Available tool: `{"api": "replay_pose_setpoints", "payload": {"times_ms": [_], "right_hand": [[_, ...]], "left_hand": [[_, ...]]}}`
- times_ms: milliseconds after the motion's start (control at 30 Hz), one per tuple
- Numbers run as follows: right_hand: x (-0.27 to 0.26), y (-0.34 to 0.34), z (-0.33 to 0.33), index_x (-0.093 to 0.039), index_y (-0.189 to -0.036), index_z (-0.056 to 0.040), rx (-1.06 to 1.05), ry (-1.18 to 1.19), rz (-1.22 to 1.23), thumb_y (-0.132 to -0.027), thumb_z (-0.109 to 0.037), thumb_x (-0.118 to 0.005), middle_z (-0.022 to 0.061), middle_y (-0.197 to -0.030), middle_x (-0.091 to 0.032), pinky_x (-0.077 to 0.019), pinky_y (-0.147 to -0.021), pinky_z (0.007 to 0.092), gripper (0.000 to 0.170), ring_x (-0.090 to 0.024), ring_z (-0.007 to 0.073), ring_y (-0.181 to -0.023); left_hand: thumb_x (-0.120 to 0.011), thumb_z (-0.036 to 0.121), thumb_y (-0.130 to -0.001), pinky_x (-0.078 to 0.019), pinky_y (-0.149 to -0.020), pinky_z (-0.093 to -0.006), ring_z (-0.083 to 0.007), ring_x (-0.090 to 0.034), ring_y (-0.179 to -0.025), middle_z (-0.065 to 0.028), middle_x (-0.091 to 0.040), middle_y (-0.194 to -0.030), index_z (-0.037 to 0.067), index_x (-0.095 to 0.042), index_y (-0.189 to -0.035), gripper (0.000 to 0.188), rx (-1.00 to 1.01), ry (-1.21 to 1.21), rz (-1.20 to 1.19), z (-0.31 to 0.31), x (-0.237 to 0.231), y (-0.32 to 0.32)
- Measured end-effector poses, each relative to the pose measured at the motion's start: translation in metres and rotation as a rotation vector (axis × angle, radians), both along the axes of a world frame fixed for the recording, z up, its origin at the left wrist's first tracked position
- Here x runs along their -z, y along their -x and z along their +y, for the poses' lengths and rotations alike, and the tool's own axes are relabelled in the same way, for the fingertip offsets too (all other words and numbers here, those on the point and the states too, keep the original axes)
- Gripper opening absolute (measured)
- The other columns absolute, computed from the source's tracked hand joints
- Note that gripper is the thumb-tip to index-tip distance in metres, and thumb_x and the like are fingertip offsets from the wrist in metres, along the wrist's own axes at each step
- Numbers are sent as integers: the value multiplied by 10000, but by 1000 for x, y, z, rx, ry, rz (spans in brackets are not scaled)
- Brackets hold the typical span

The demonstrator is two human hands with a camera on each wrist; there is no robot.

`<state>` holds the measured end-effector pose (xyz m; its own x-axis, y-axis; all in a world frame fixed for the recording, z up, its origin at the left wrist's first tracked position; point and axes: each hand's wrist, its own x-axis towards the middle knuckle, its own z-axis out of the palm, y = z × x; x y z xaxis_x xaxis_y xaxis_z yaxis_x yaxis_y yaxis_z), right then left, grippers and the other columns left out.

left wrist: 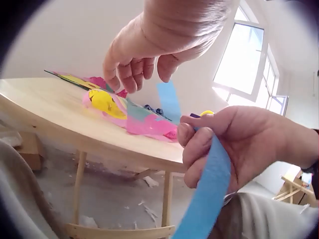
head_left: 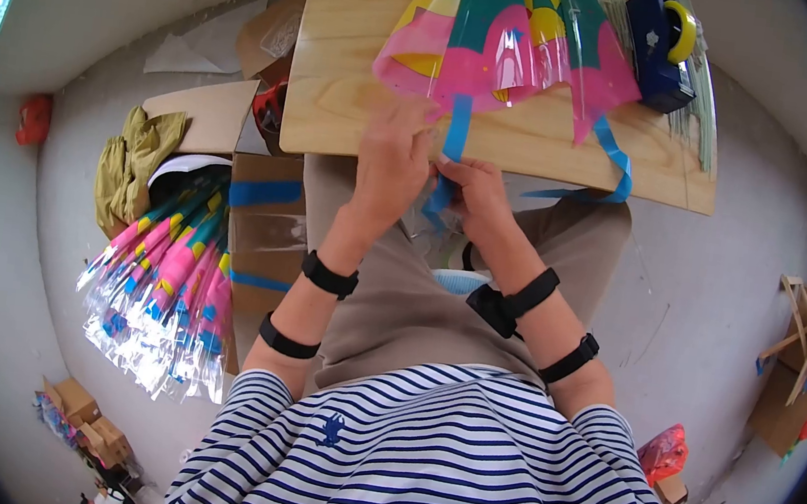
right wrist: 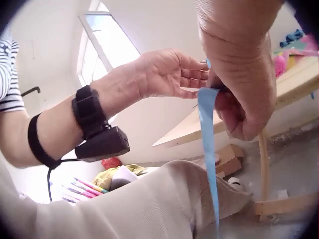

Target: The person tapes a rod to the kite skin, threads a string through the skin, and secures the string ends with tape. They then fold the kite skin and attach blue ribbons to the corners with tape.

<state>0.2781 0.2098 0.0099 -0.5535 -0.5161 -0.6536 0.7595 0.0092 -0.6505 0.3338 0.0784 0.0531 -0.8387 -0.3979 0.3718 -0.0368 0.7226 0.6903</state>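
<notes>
My right hand (head_left: 477, 189) pinches a blue ribbon (left wrist: 207, 191) between thumb and curled fingers, just in front of the table edge. The loose end of the ribbon hangs down below that hand in both wrist views. Its upper stretch (head_left: 457, 128) runs to the hem of a pink, green and yellow printed plastic sheet (head_left: 509, 48), which lies gathered on the table. Close beside the ribbon, my left hand (head_left: 392, 165) is raised, its fingers loosely bent with nothing held; it is slightly blurred in the head view. A second blue ribbon (head_left: 623, 173) trails from the sheet over the edge.
A wooden table (head_left: 341, 63) stands before my knees. On its right is a dark blue tape dispenser (head_left: 654, 56) with a yellow roll, beside thin pale sticks (head_left: 706, 128). Left of me, a cardboard box (head_left: 266, 225) stands by a bundle of folded printed plastic (head_left: 169, 274).
</notes>
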Motion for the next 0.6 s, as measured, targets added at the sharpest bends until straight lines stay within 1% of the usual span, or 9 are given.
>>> {"api": "replay_pose_setpoints", "payload": {"times_ms": [67,167,267,300,367,400,467,500,600], "right_hand": [[6,-2,-3,-687,-787,-79,17,9,17,-911,-151,-654,-29,-670,-606,-359,-487,240,147,-506,67,-529],[16,-3,-4,-694,-824,-88,41,13,9,-912,-136,-638,-31,-688,-606,-360,-488,240,115,-510,64,-541],[19,-2,-3,-692,-858,-77,44,18,38,-918,-118,-616,-13,-733,-623,-378,-505,252,105,-528,69,-582],[20,-2,-2,-690,-867,-70,42,21,56,-920,-113,-609,-4,-750,-631,-387,-511,257,106,-534,72,-599],[29,-3,-3,-684,-880,-50,61,10,131,-924,-121,-606,17,-782,-647,-426,-541,285,114,-557,94,-639],[36,-4,-4,-681,-886,-40,71,5,168,-926,-125,-605,28,-798,-655,-446,-556,299,121,-569,104,-659],[54,-7,-5,-670,-879,-15,57,-65,338,-930,-148,-607,56,-792,-668,-474,-589,331,156,-580,125,-684],[55,-7,-6,-665,-876,-3,48,-100,424,-931,-160,-608,70,-790,-674,-489,-606,347,176,-586,135,-697],[56,-9,-4,-657,-841,20,9,-188,541,-919,-196,-619,145,-733,-675,-501,-630,387,232,-634,188,-694]], "left_hand": [[-595,0,-864,-493,-880,-401,-367,-611,-1024,-178,-673,-1089,-7,-650,-1111,253,78,9,-1,6,6,-6],[-600,46,-864,-405,-999,-480,-347,-592,-1099,-156,-662,-1147,11,-645,-1106,249,141,43,-41,10,10,-5],[-573,130,-938,-332,-1098,-511,-329,-544,-1226,-140,-632,-1261,25,-643,-1176,269,147,85,-151,16,11,-2],[-573,182,-949,-301,-1115,-526,-328,-528,-1252,-138,-619,-1286,27,-638,-1191,295,157,96,-164,17,12,-1],[-575,287,-971,-238,-1148,-556,-325,-496,-1302,-133,-594,-1337,33,-627,-1223,361,178,120,-190,18,16,2],[-568,329,-972,-235,-1151,-553,-327,-488,-1313,-136,-589,-1344,31,-622,-1232,399,184,147,-190,19,18,3],[-554,413,-973,-227,-1157,-548,-331,-473,-1333,-143,-580,-1358,27,-614,-1249,479,195,202,-190,19,20,4],[-545,431,-974,-219,-1160,-548,-333,-463,-1343,-147,-574,-1366,24,-610,-1255,499,196,196,-199,19,20,4],[-519,468,-978,-198,-1167,-549,-336,-439,-1366,-154,-558,-1386,18,-599,-1273,544,194,187,-226,19,19,4]]}}
